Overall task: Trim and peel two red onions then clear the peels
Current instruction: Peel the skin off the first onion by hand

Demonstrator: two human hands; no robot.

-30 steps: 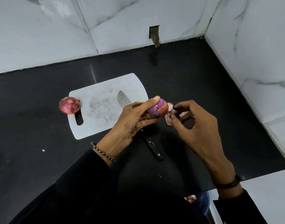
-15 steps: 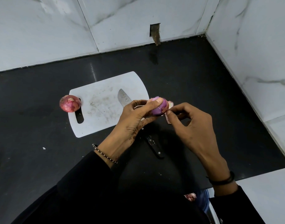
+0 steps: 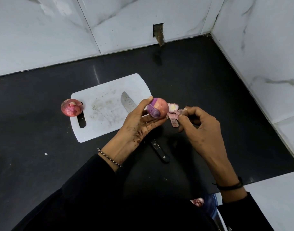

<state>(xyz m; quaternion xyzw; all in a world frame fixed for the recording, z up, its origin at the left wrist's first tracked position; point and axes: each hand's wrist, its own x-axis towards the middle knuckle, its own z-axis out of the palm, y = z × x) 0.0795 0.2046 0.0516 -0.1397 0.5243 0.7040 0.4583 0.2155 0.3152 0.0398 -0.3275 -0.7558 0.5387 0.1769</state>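
Observation:
My left hand (image 3: 136, 124) holds a partly peeled red onion (image 3: 157, 109) above the black counter, purple flesh showing on its near side. My right hand (image 3: 199, 129) pinches a strip of pink peel (image 3: 173, 118) that hangs off the onion's right side. A cut-off onion end (image 3: 173, 107) lies on the counter just behind the peel. A second red onion (image 3: 71, 107), with its dry skin on, rests at the left edge of the white cutting board (image 3: 106, 110). A knife lies with its blade (image 3: 128, 103) on the board and its black handle (image 3: 160, 152) below my left hand.
White marble-look walls close off the back and right of the black counter (image 3: 209, 84). A blue container (image 3: 209, 205) with peels in it shows at the bottom, below the counter's front edge. A small white scrap (image 3: 45, 154) lies on the counter at the left.
My left hand has turned the onion so more purple flesh faces me. My right hand came in to the onion and now pulls a strip of peel to the right.

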